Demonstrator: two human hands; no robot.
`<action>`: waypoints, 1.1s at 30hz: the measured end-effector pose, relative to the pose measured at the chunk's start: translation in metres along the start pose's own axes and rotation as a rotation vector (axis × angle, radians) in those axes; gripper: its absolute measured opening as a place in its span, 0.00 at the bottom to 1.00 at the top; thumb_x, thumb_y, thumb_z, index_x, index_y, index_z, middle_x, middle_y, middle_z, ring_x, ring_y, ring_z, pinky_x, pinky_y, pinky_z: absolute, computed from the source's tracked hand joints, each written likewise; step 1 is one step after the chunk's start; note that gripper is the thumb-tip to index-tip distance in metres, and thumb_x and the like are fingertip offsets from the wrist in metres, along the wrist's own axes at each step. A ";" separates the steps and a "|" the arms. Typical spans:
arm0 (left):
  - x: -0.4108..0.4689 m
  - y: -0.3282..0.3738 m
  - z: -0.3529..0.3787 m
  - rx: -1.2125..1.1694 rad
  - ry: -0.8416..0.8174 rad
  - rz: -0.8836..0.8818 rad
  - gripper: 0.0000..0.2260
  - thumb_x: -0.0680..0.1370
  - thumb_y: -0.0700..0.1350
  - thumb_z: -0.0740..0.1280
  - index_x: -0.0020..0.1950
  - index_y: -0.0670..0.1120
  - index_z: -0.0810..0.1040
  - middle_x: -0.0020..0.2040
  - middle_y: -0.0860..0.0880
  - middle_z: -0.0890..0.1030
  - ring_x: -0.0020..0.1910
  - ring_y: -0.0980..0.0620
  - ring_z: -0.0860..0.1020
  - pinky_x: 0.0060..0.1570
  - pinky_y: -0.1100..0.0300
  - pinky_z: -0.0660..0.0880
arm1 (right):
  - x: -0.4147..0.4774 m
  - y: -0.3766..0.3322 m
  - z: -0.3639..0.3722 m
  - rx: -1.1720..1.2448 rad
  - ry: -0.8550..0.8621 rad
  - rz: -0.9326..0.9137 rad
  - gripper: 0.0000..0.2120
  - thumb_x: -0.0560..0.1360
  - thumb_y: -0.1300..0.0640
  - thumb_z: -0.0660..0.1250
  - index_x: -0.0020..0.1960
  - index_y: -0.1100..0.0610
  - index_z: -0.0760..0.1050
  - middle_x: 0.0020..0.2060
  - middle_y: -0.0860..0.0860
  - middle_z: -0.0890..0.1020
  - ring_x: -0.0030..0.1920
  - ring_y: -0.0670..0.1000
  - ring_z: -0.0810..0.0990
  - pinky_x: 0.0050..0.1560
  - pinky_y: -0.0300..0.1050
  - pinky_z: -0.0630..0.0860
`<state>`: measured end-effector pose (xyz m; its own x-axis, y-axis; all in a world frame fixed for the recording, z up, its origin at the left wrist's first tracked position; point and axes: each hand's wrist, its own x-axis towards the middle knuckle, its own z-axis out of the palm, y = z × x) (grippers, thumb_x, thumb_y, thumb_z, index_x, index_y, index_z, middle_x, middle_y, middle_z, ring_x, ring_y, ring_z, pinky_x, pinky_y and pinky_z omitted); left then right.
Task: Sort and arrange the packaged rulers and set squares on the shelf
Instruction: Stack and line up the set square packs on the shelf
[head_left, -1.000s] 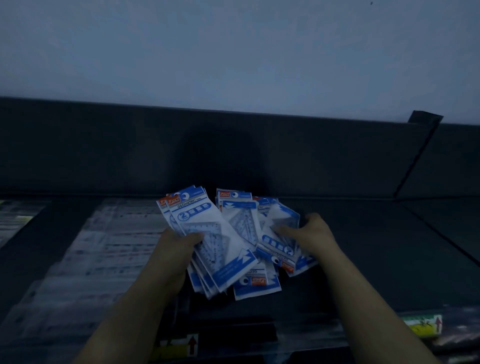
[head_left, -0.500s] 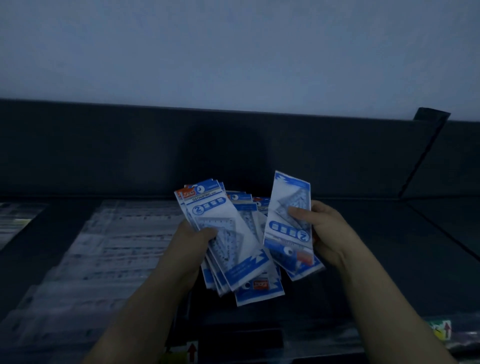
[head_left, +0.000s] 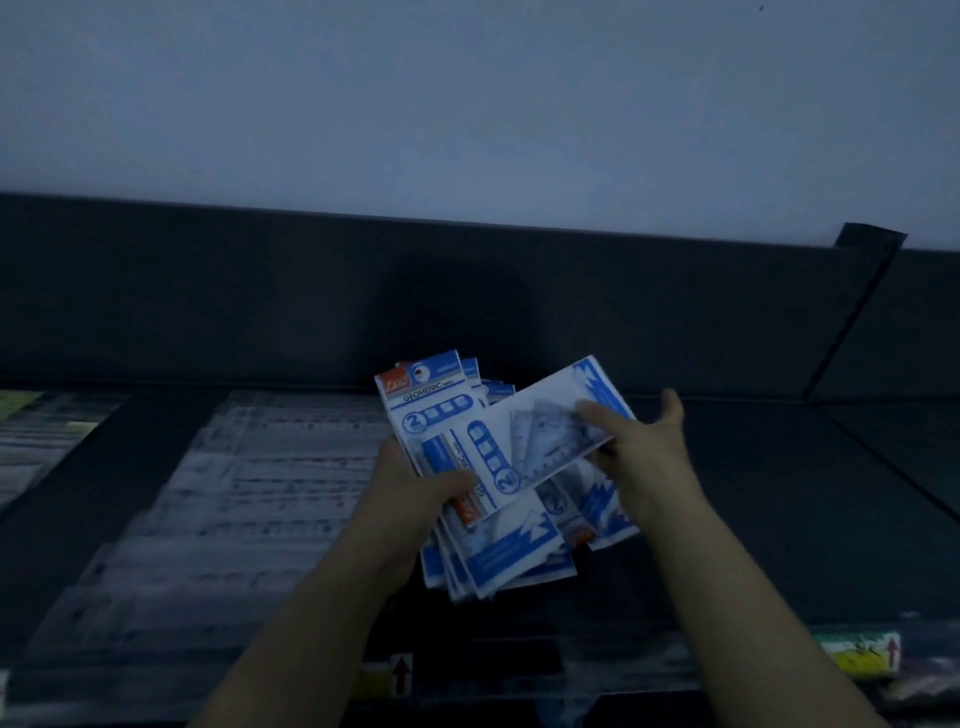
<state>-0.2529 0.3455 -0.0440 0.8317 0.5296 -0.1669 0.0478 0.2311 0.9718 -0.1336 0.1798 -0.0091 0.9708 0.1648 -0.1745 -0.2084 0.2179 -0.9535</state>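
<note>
A dim, pale wall rises behind a dark shelf with a low dark back panel; the light is poor and much of the print is hard to read.

Head view: the left hand grips a fanned stack of packs, blue-and-white set-square packets held just above the shelf near its middle. The front one reads "GEOMETRIC", and the others are splayed unevenly behind and below it. The right hand pinches a single pack at its far end, one digit on top and the others apparently beneath. That pack lies tilted across the front of the stack, its printed header pointing down towards the left hand, whose thumb rests on or just beside that end. To the left, a row of clear-wrapped rulers lies flat on the shelf, overlapping from front to back. Along the front edge are a yellow-green price label and a small tag with a red arrow.

As a judgement, the sorting is midway. The rulers look laid out already, while the set squares are all in hand. The stack needs squaring up, the crossways pack needs turning to match, and nothing has been set down on the bare right part of the shelf
</note>
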 end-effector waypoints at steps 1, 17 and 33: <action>0.000 0.002 -0.004 -0.017 0.003 -0.008 0.19 0.72 0.34 0.72 0.61 0.43 0.73 0.52 0.42 0.83 0.46 0.44 0.84 0.39 0.51 0.82 | 0.001 -0.004 -0.008 -0.058 -0.006 -0.024 0.43 0.67 0.64 0.76 0.74 0.45 0.57 0.52 0.57 0.80 0.46 0.56 0.83 0.39 0.49 0.80; -0.011 0.000 0.005 -0.227 0.198 -0.036 0.22 0.76 0.35 0.69 0.67 0.43 0.67 0.56 0.40 0.78 0.46 0.45 0.80 0.33 0.55 0.78 | -0.046 0.021 0.003 -0.644 -0.303 -0.125 0.13 0.71 0.50 0.73 0.50 0.57 0.79 0.45 0.52 0.84 0.38 0.50 0.83 0.33 0.41 0.79; -0.021 0.011 -0.046 -0.016 0.195 -0.078 0.15 0.76 0.32 0.64 0.63 0.36 0.69 0.56 0.35 0.78 0.48 0.38 0.79 0.42 0.51 0.76 | -0.030 -0.002 -0.022 -0.099 -0.134 -0.115 0.02 0.74 0.65 0.68 0.47 0.63 0.78 0.41 0.62 0.83 0.40 0.59 0.82 0.45 0.56 0.79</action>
<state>-0.2954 0.3738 -0.0378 0.7031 0.6568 -0.2725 0.0983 0.2897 0.9521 -0.1598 0.1529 -0.0076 0.9616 0.2723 -0.0350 -0.0777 0.1480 -0.9859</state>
